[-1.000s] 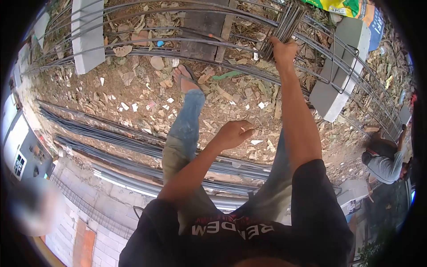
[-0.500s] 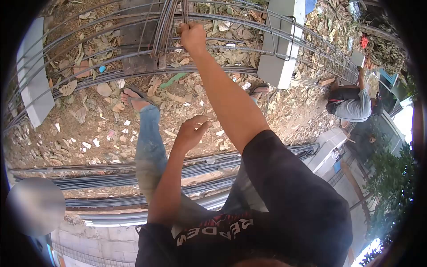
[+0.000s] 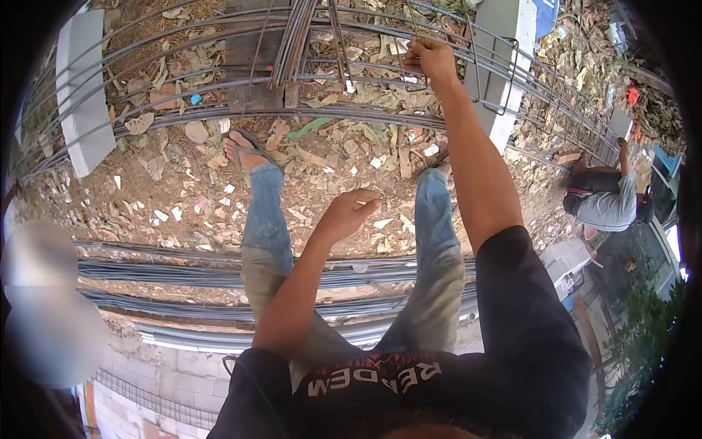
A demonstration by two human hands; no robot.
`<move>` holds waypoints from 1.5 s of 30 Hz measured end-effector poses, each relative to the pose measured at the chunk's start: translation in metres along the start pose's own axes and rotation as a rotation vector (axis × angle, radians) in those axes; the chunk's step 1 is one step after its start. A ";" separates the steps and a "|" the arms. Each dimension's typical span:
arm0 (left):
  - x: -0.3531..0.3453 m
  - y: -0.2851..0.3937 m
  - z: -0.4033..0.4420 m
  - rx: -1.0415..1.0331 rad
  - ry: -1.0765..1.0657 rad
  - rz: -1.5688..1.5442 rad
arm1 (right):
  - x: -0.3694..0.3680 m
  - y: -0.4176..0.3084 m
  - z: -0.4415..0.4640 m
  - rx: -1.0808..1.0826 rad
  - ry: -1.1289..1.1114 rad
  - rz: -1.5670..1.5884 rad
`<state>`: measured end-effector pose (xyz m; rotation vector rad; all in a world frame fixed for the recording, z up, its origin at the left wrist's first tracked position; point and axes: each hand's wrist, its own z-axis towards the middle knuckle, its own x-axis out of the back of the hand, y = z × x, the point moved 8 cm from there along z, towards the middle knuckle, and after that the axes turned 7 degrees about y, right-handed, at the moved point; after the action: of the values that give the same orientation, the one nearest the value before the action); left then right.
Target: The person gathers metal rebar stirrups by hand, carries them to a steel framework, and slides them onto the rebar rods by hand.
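1. Your R hand is out over the long bars, btwn the main bundle and the R-side block. Fingers are curled in, seemingly pinching one thin steel loop; exact contact pt is hidden, so can't confirm how tight.
2. Your L hand hangs over the littered ground, fingers loosely bent, thumb apart, nothing in it AFAICT.
3. Loc of the loops: most are bunched in the loop bundle, lying across the bars above the dark board. A small loop group sits just R of it, apart from the bunch.
4. Done, as far as it shows: bars are up on the L block and R block; one square loop stands by itself at the R block, well away from the bunch.
5. Left, judging by the layout: the bulk of the loops are unspread, so prob early on. Can't tell if any are tied; too small to see.
6. Nearby: a co-worker is bent down at the far R end, w/ a hand at the bar cage; spare rods lie by your legs.
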<state>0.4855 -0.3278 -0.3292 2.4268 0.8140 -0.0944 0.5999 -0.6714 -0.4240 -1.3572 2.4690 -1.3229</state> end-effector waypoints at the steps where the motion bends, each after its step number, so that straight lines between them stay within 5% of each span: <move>1: -0.002 -0.001 0.002 0.005 0.000 0.012 | 0.010 0.005 -0.003 0.000 0.034 0.053; 6: -0.012 -0.003 0.009 -0.017 0.021 -0.002 | 0.020 0.019 -0.005 0.087 0.061 0.088; 11: -0.012 0.005 0.009 -0.024 -0.028 0.024 | 0.028 -0.022 -0.028 0.166 0.271 -0.799; 18: -0.001 0.009 0.005 0.011 -0.011 -0.044 | 0.010 -0.019 -0.033 0.189 0.218 -1.043; 21: 0.004 0.009 0.005 -0.062 0.004 -0.042 | -0.008 -0.063 -0.068 0.456 0.567 -0.888; 24: 0.016 0.016 -0.002 -0.105 0.023 -0.042 | -0.074 -0.065 -0.070 0.454 0.288 -0.542; 27: 0.032 0.015 -0.006 -0.090 0.041 -0.056 | -0.137 -0.029 -0.042 0.190 0.130 -0.213; 31: 0.064 0.029 -0.013 -0.131 0.036 -0.017 | -0.192 -0.047 -0.053 -0.163 -0.023 -0.285; 34: 0.099 0.062 -0.026 -0.163 0.030 -0.044 | -0.240 -0.037 -0.050 0.045 0.162 -0.372; 37: 0.133 0.068 -0.018 -0.189 0.044 0.035 | -0.256 -0.038 -0.062 -0.030 0.466 -0.416; 40: 0.154 0.086 -0.021 -0.177 0.022 -0.080 | -0.251 -0.045 -0.053 -0.155 0.391 -0.478; 45: 0.153 0.054 -0.017 -0.236 0.089 -0.098 | -0.245 -0.048 -0.070 -0.011 0.275 -0.261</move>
<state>0.6389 -0.2717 -0.3247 2.1824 0.9292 0.0691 0.7571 -0.4652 -0.4314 -1.6495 2.5327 -1.6542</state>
